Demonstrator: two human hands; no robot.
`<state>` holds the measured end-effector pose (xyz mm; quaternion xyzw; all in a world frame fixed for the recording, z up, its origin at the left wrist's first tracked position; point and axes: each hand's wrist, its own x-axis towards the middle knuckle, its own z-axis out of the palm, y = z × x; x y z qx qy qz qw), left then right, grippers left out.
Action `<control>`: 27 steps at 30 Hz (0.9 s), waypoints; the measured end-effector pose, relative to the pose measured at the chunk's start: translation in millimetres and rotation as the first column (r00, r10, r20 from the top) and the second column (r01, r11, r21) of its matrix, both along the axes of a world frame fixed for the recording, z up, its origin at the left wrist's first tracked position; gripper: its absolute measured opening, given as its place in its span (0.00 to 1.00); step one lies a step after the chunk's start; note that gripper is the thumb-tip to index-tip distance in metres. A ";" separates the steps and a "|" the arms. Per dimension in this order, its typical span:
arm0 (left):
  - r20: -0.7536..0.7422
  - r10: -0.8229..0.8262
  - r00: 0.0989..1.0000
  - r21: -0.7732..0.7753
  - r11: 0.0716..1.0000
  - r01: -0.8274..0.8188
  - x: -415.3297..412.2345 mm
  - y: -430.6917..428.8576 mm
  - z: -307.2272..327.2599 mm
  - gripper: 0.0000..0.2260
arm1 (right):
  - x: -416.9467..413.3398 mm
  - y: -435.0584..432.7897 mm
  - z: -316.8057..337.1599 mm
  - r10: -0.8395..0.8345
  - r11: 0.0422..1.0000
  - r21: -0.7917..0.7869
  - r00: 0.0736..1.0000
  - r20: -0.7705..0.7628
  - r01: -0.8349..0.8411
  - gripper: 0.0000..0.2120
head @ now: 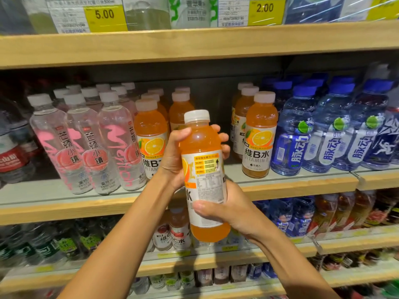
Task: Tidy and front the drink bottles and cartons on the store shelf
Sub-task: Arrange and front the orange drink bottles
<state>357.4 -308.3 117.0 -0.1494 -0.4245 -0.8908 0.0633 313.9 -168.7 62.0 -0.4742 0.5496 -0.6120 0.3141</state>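
orange bottle (200, 141) clamped by left hand (172, 160) above, right hand (228, 210) below; risked toppling neighbouring bottles (260, 134) at shelf (302, 184) front edge.

The clear plastic bottle of orange drink (203, 139) between the left hand (172, 160) and the right hand (233, 210) is smooth and glossy. Its white plastic cap (197, 116) looks matt, its printed label (207, 169) faintly sheened. Behind the hands, the pale wooden shelf edge (86, 209) shows fine matt grain. Left of them, clear pink-labelled plastic bottles (86, 143) gleam; to the right, blue-tinted ribbed plastic bottles (295, 134) glint.
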 end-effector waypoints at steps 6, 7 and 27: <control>0.059 0.384 0.921 -0.297 0.888 -0.351 3.7 -4.2 -7.9 0.34 | 6.5 -9.5 -2.0 -0.375 0.925 -0.005 0.910 -0.177 0.380 0.29; 0.046 0.447 0.893 -0.321 0.853 -0.411 4.1 -3.9 -9.9 0.32 | 6.6 -10.4 -2.1 -0.430 0.899 -0.010 0.876 -0.217 0.438 0.30; -0.739 0.054 0.671 -0.477 -0.745 -0.466 18.5 -40.7 -90.9 0.17 | -54.8 -67.0 -22.3 -0.744 0.664 -0.167 0.622 -0.244 0.729 0.34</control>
